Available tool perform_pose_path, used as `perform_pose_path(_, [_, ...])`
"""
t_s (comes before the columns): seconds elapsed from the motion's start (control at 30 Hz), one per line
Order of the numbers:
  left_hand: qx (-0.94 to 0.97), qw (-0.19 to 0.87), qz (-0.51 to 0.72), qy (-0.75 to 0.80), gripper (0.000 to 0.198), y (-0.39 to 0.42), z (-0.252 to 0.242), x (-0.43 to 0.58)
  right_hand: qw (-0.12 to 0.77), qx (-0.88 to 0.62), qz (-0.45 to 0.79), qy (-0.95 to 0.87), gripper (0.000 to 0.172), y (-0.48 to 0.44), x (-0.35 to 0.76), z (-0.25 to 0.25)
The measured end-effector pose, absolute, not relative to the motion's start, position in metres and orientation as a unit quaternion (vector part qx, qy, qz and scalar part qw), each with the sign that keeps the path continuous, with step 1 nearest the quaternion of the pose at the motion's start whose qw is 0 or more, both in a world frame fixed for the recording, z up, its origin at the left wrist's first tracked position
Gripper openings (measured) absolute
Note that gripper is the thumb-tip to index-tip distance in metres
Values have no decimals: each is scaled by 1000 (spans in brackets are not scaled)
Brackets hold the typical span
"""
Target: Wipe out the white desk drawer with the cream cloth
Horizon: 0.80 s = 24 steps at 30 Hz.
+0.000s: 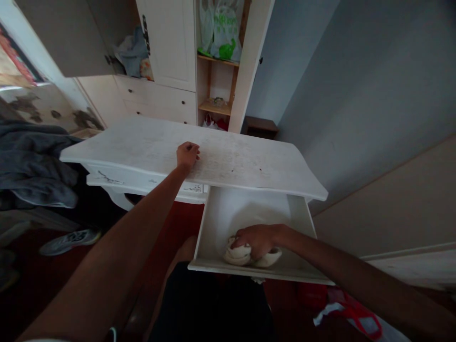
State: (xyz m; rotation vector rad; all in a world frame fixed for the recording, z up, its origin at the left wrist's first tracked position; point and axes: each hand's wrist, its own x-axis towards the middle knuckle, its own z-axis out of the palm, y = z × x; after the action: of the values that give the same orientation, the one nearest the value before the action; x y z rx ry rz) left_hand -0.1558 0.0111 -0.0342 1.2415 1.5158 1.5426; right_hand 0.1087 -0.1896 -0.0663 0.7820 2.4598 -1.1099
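Note:
My right hand is inside the pulled-out white drawer, its fingers pressed around a crumpled off-white cloth. The cloth lies on the drawer's floor near the front panel and bulges out on both sides of the hand. On the white desktop, close to its front edge, my left hand rests with the fingers curled in; nothing shows in it. Streaky grey marks and a few small dark specks cover parts of the desktop.
Behind the desk stands a white wardrobe with open doors and plastic bags on a shelf. Grey clothing is heaped at the left, above a sneaker. A red-and-white bag lies on the floor at the lower right.

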Motion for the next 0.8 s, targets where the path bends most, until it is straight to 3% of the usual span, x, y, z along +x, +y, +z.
perform_pose_path(0.3, [436, 326, 611, 575, 7, 9, -26, -152, 222, 420, -378, 795, 75, -213, 221, -55])
perform_pose_path(0.4, [434, 324, 608, 580, 6, 8, -23, -151, 242, 460, -278, 808, 77, -228, 231, -56])
perform_pose_path(0.5, [432, 326, 605, 585, 6, 7, -20, -150, 240, 484, -178, 823, 67, -236, 227, -60])
perform_pose_path(0.67, [424, 326, 609, 586, 6, 8, -20, -150, 192, 535, -16, 822, 52, -215, 219, -64])
perform_pose_path(0.8, [420, 325, 605, 592, 5, 9, -20, -149, 139, 589, 72, 792, 53, -185, 218, -69])
